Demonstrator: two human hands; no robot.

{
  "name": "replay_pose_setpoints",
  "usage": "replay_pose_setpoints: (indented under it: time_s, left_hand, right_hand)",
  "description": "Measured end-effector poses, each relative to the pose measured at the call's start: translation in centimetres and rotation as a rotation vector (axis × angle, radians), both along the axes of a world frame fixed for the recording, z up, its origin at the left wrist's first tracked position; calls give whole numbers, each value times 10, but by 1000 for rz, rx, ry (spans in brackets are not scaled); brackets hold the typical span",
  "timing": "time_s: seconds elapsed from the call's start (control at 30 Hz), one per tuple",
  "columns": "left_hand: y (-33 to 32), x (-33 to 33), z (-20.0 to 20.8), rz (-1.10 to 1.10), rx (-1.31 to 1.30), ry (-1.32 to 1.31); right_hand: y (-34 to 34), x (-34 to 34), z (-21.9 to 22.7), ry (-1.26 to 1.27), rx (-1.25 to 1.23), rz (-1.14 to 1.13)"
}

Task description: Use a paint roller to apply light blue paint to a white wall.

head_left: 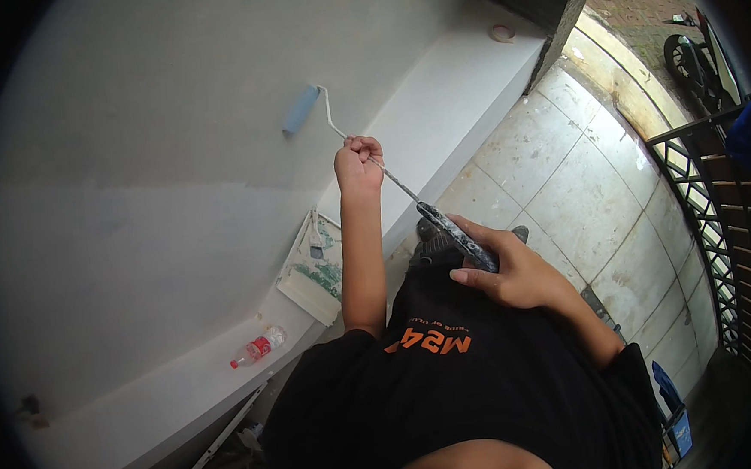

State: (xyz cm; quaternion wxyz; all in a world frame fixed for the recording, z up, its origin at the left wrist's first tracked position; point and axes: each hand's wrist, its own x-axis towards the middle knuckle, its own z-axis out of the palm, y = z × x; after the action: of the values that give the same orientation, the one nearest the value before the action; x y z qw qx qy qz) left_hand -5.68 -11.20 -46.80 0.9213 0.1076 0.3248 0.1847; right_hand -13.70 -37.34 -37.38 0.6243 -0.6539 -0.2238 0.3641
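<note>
A paint roller with a pale blue sleeve and a bent white metal frame is held slantwise before me. My left hand is closed round its thin rod, just below the bend. Lower down and to the right, my right hand holds the dark, paint-spotted handle between thumb and fingers. The sleeve is at the wall; whether it touches cannot be made out. Across the wall runs an uneven edge between a greyer upper area and a paler lower one.
On the white ledge a paint tray smeared with green leans beside my left forearm. A red-labelled plastic bottle lies left of it, and a tape roll far off. Tiled floor and a metal gate are at right.
</note>
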Motion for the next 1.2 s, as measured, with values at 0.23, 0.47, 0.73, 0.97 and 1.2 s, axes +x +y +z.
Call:
replay_pose_setpoints:
  time_s: [0.23,0.47,0.73,0.97,1.2]
  left_hand:
    - [19,37,-96,14,-137,390]
    - [16,20,-73,23,-170,396]
    - [25,30,-110,9,-145,378]
    - [-23,-8,-63,12,172,231]
    - [-87,-32,62,-6,495,39]
  right_hand:
    - [42,38,-47,339,-242,70]
    - [35,32,-29,399,-109,59]
    - [48,35,-37,400,-235,123]
    - [-12,26,-24,231,-281,231]
    - [-55,0,-14,12,-64,71]
